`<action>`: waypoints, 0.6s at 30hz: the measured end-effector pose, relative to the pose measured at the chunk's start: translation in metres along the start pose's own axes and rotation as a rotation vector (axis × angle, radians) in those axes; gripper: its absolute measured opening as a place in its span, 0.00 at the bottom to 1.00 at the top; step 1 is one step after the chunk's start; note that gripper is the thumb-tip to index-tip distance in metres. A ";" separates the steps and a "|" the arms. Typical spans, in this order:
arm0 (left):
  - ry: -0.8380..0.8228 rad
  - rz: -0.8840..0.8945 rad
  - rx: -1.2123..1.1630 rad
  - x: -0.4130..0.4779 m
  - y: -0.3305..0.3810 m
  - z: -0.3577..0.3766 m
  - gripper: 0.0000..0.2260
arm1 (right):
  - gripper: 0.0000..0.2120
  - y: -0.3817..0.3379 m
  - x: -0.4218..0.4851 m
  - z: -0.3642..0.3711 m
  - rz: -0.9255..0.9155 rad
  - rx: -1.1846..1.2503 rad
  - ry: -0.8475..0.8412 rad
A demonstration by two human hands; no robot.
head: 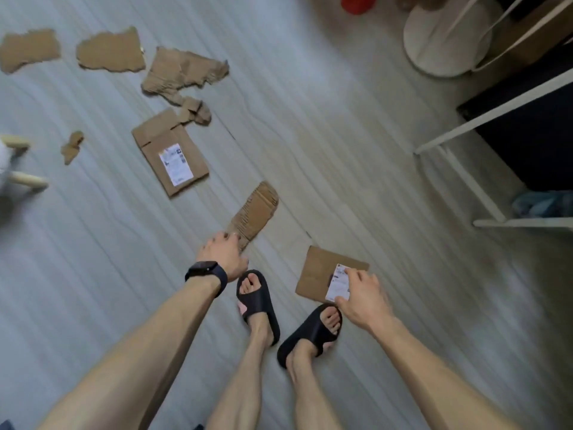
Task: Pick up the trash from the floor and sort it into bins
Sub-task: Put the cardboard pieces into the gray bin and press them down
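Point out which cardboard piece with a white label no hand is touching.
The labelled piece farther out among the scraps; the right hand holds the nearer one.

Occlusions and limits of view
The left hand (221, 256) covers the near end of the corrugated strip (257, 209); grip undeterminable. The right hand (362, 297) hides one corner of the labelled cardboard (316, 271); its print is illegible. The top edge crops a red object (356, 3); a blue item (542, 204) at right is blurred.

Eight cardboard pieces (170, 152) are counted on the floor (341, 135), two bearing white labels (175, 164); two black sandals (257, 301) and one wristwatch (206, 273) are worn.
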State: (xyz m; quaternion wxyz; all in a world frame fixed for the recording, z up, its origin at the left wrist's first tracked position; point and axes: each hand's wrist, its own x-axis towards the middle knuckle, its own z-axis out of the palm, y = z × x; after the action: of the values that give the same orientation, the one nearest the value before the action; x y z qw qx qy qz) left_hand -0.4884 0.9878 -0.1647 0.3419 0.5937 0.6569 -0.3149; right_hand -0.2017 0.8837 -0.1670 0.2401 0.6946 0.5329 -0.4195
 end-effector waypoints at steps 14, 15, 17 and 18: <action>0.244 -0.192 -0.305 0.245 -0.009 0.160 0.45 | 0.48 0.046 0.221 0.155 0.108 -0.214 0.062; 0.267 -0.203 -0.302 0.246 -0.007 0.161 0.44 | 0.45 0.048 0.224 0.156 0.107 -0.233 0.091; 0.264 -0.222 -0.327 0.249 -0.005 0.166 0.37 | 0.35 0.049 0.231 0.154 0.095 -0.286 0.105; 0.242 -0.220 -0.359 0.249 -0.004 0.166 0.31 | 0.29 0.048 0.232 0.150 0.085 -0.324 0.081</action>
State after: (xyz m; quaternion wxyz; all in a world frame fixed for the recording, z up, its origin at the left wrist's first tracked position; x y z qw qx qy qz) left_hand -0.4956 0.9924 -0.4638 0.3245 0.4815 0.7992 -0.1552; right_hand -0.1865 0.8765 -0.4470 0.3448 0.6850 0.5728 -0.2894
